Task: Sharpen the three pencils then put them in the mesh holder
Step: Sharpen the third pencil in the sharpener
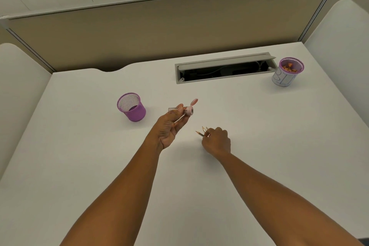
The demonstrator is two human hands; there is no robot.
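My left hand (169,128) is raised over the middle of the desk, shut on a pencil sharpener (186,110) with a clear case, pink body and an open pink lid. To its right, my right hand (216,141) is closed around three pencils (203,131); only their pointed tips stick out to the left. A purple mesh holder (132,107) stands upright to the left of my left hand and looks to hold nothing.
A second purple-rimmed cup (287,72) wrapped in white paper stands at the back right with orange shavings inside. An open grey cable tray (223,69) is set into the white desk (79,146) behind my hands. Beige partition walls enclose the desk.
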